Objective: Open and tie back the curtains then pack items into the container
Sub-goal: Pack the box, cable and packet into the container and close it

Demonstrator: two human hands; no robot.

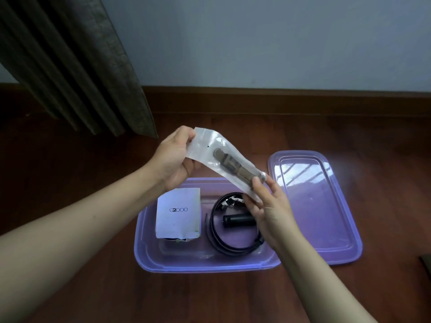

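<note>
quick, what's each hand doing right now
Left hand: pinches the upper end of the clear plastic packet.
Right hand: pinches the packet's lower end.

The wooden floor (210,299) is carrying a purple container (210,264). A matching lid (326,217) is lying flat just right of the container, and a dark object (426,264) is sitting farther right.
</note>
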